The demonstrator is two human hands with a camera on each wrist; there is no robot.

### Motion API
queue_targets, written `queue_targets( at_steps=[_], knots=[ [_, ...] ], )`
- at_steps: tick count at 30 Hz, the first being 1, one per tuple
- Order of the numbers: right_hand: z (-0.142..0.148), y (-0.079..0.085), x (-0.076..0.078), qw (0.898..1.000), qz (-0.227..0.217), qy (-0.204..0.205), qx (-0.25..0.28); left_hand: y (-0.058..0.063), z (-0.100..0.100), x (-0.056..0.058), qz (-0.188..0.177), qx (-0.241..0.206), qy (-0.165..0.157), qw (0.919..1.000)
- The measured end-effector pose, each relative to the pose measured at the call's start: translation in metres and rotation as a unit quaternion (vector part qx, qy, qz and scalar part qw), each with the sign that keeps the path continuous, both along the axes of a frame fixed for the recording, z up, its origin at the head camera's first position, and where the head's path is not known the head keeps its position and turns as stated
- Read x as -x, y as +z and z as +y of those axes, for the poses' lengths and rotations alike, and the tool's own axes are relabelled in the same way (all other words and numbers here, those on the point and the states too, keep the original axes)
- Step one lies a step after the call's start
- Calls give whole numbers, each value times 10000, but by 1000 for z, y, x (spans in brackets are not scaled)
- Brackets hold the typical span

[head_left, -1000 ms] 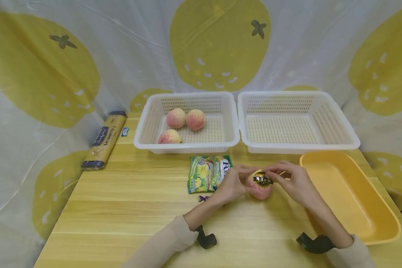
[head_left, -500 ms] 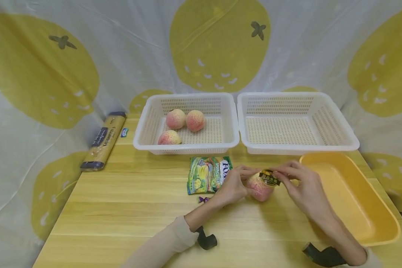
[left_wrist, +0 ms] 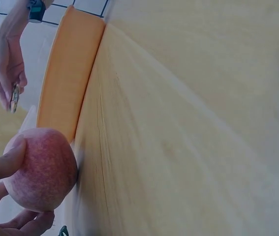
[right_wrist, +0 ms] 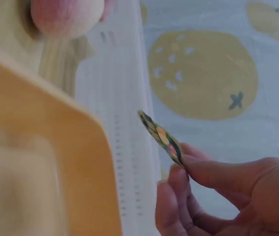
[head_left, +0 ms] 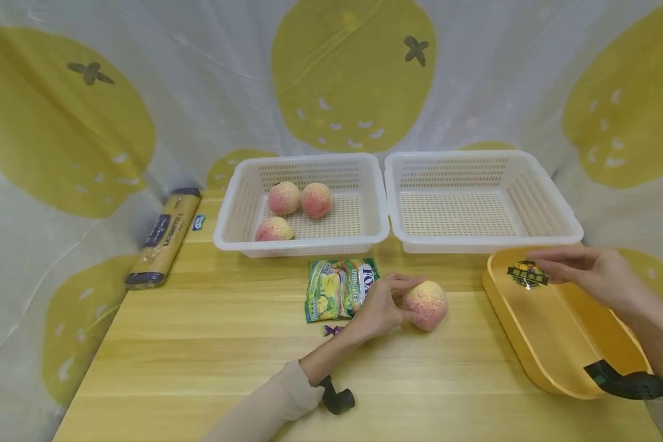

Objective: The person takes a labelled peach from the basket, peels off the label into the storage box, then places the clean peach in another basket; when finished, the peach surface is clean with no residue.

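On the table, my left hand [head_left: 383, 310] grips a pink and yellow peach [head_left: 426, 306], thumb on one side and fingers on the other. The left wrist view shows the same peach [left_wrist: 43, 169] close up, with no label on its visible side. My right hand [head_left: 602, 276] pinches a dark label sticker [head_left: 528, 274] with yellow and coloured print between thumb and fingers. It holds the sticker over the yellow bin [head_left: 508, 331]. In the right wrist view the sticker [right_wrist: 161, 138] stands nearly edge-on, apart from the bin.
A white basket [head_left: 383, 230] holds three peaches [head_left: 316, 200]; a second white basket [head_left: 492, 242] stands beside it. A green sweets bag [head_left: 331, 294] and a purple wrapped candy [head_left: 331, 331] lie left of the peach. A spaghetti pack [head_left: 166, 239] and a small blue packet [head_left: 198, 222] lie far left.
The sticker has come off the peach in my right hand, which has moved right to above the yellow bin. My left hand has stayed on the peach.
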State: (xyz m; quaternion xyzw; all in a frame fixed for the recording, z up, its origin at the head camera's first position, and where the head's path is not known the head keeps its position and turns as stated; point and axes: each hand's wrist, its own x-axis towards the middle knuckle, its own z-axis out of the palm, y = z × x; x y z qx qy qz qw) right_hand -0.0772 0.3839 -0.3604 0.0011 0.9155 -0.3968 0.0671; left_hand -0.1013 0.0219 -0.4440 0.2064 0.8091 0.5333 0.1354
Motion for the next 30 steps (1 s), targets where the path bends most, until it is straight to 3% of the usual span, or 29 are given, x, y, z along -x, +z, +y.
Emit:
queue_targets(
  at_steps=[3,5,16,24,30],
  knots=[
    [21,-6,10,9968,-490,296,-558,-2,-1,-1,39,31,7,10000],
    [29,-14,16,9945,-629,571,-619,-3,-1,-2,58,75,27,10000],
    [40,-62,40,9830,-925,1327,864,0,2,-5,135,59,-29,9999],
    [38,-71,44,9816,-1180,1306,741,1,1,-4,218,146,29,9997],
    [37,-64,41,9864,-894,1265,557,-2,-1,-1,184,36,51,9998]
  ],
)
